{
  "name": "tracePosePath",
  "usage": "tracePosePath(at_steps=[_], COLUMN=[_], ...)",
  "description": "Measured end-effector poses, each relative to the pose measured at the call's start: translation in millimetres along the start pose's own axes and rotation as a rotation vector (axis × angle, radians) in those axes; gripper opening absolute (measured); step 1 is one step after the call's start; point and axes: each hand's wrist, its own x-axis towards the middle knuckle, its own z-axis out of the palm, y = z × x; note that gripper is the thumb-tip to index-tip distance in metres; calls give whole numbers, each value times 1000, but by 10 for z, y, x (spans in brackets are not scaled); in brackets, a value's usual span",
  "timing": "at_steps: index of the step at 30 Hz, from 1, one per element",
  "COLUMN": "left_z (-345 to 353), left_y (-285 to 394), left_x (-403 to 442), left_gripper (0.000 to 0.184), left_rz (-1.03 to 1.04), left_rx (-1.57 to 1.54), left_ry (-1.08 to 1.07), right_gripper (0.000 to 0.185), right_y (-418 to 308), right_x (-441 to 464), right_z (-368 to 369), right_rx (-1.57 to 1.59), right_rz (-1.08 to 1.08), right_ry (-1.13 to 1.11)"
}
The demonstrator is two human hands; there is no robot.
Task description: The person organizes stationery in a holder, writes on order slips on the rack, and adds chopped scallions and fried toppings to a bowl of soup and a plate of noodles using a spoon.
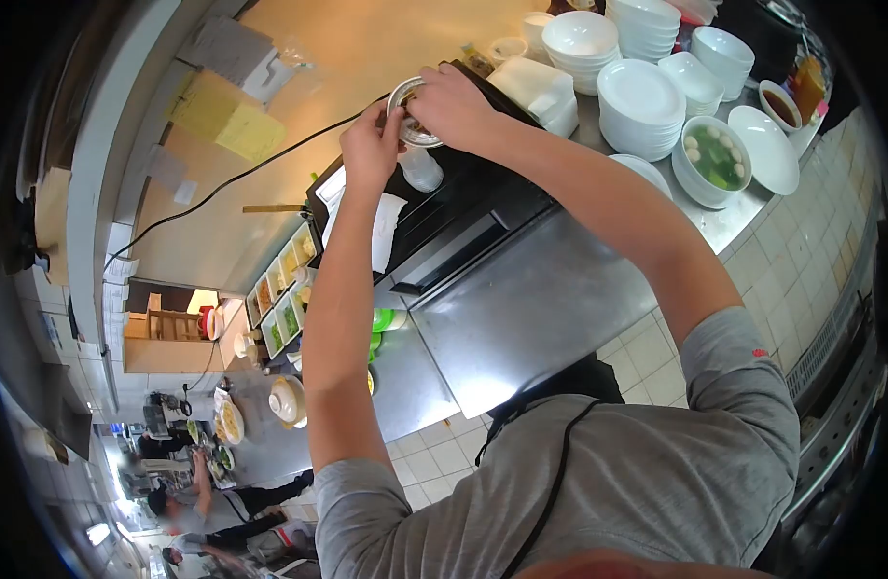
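Observation:
Near the top centre, a small round dish (423,138) with a pale rim is held up above a black appliance (473,207). The fingers of my left hand (369,150) are closed on its left edge, thumb on the rim. My right hand (454,106) is at its upper right side, fingers curled over the rim and partly hiding the inside. Something brownish shows in the dish, too small to name. A white container (422,170) stands just below the dish, and a white cloth (387,232) lies to its left.
Stacked white bowls (581,43) and plates (642,101) stand at the upper right, beside a bowl of green soup (711,159). Trays of ingredients (288,318) and a lidded pot (288,401) are at the left on the steel counter (550,299). Other people (208,507) stand at the lower left.

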Motion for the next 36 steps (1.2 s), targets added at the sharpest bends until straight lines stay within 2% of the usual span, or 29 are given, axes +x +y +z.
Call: tracePosePath(at_steps=[3,5,6,10,12,16,18,21,23,24,26,27,29,30,32,36], left_z=[-22,-12,-4,27,43,13,-1,-7,22,33,63,45,-24,-24,-34,-91], left_y=[13,-22,-18,-11,-33,23,52,-13,-191,-269,-359,-311,-153,-192,-268,-339], left_x=[5,44,62,152,189,228,230,266,334,325,310,308,322,357,441,513], left_gripper=[33,37,37,34,36,39,39,38,36,36,38,38,34,34,28,24], left_rz=[-18,-40,-40,-125,-148,-197,-237,-249,-132,-135,228,226,295,295,137,63], left_rx=[58,66,62,30,5,63,102,183,428,429,365,366,61,61,-155,-190], left_ry=[5,28,31,47,37,9,-21,-64,-18,-14,285,287,184,184,95,118], right_gripper=[7,12,18,20,21,22,24,24,24,23,23,23,23,23,22,24], right_y=[59,191,233,330,321,351,333,331,364,376,409,417,379,366,329,340], right_x=[-42,-72,-103,-154,-167,-36,36,183,248,268,292,296,308,311,331,379], right_z=[-41,92,78,168,170,252,164,91,181,250,402,446,361,336,292,371], right_rx=[115,459,600,740,987,896,839,869,874,879,891,901,912,923,883,826], right_rz=[65,205,281,412,556,488,471,467,463,465,447,435,440,448,439,492], right_ry=[-8,168,167,186,178,164,23,-54,-73,-92,-118,-143,-162,-181,-178,-146])
